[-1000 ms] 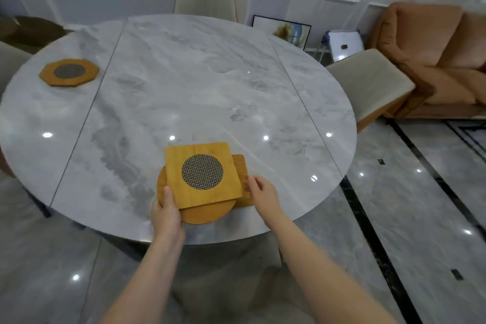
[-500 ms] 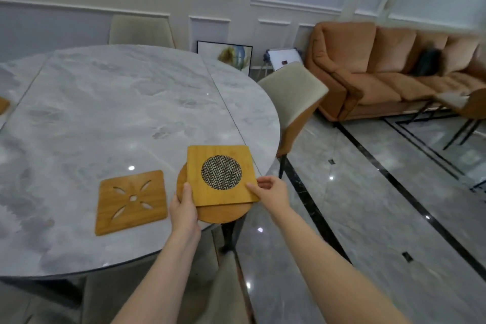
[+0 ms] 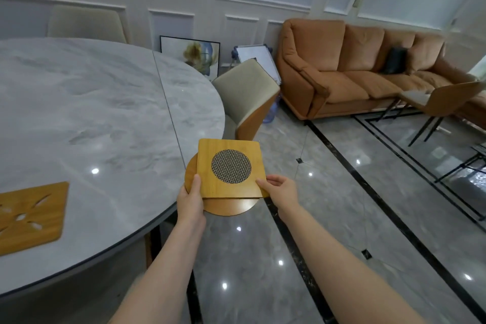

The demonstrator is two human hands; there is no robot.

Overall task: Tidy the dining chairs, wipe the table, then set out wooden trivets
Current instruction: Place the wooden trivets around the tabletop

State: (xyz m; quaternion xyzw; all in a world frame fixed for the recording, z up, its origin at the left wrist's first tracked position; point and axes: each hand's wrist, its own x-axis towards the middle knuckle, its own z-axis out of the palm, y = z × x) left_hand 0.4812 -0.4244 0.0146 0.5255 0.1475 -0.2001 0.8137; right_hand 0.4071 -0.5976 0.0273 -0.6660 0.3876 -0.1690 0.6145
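Note:
Both hands hold a small stack of wooden trivets just past the right edge of the round marble table. On top lies a square trivet with a round mesh centre; a round trivet sticks out beneath it. My left hand grips the stack's left side, thumb on top. My right hand pinches its near right corner. A square trivet with leaf-shaped cut-outs lies flat on the table near the left frame edge.
A cream dining chair stands at the table's right side, another behind the table. An orange sofa, a framed picture and a whiteboard line the wall. A brown chair stands far right on the glossy tiled floor.
One trivet, the cut-out square, has been left on the table. My hands carried the remaining stack rightward past the table edge, and my view swung right toward the sofa.

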